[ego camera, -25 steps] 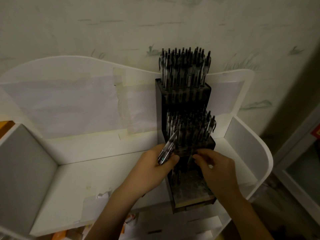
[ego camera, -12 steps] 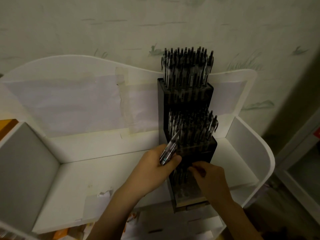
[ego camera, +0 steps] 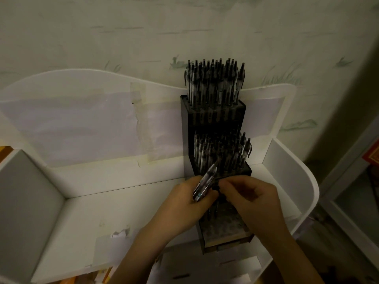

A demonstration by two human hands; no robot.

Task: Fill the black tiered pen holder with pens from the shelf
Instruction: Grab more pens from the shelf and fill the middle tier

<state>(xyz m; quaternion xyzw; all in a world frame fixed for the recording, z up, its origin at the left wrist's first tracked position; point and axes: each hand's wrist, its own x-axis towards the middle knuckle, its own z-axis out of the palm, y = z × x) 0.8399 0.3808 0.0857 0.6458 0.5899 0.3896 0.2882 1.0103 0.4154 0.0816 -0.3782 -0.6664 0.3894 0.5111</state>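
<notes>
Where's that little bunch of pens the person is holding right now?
In the head view, the bunch of pens sits gripped in the left hand, just left of the right hand, in front of the black tiered pen holder.

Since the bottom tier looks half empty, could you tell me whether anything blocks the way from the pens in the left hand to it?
The right hand hovers over the lowest tier, between it and the pens in the left hand.

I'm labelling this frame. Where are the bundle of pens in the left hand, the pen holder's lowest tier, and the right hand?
bundle of pens (ego camera: 205, 182), head view, mid-barrels.
lowest tier (ego camera: 225, 225), head view, its floor.
right hand (ego camera: 254, 198), head view, its back.
</notes>
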